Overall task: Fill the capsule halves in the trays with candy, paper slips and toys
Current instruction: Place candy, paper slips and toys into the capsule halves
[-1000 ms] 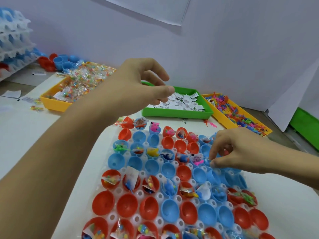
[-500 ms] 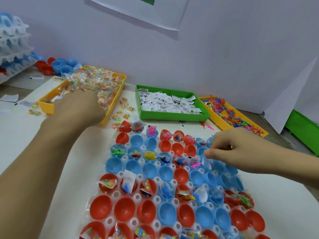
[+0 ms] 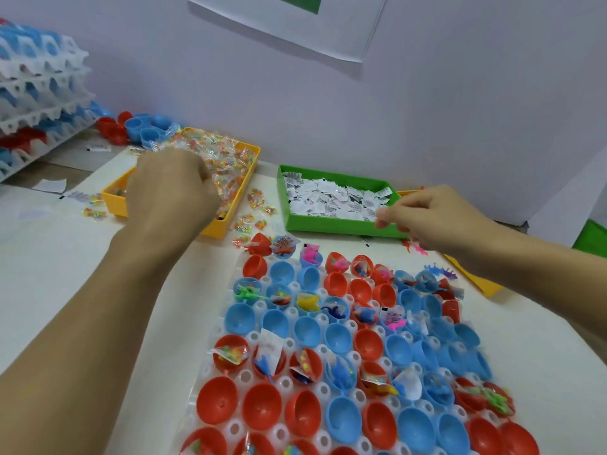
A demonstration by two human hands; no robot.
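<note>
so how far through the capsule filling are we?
Partway. Done: a good share of the capsule halves already hold candy, slips or toys. In hand: the left hand reaches into the candy bin, the right hand is at the slip bin. Left: many empty cups, including the red row in front.

- Left hand [image 3: 170, 188]: reached forward at full arm's length, back of hand uppermost, fingers curled downward out of sight.
- Right hand [image 3: 430, 215]: raised, forearm entering from the right, fingertips [image 3: 382, 221] bunched together, pointing left.
</note>
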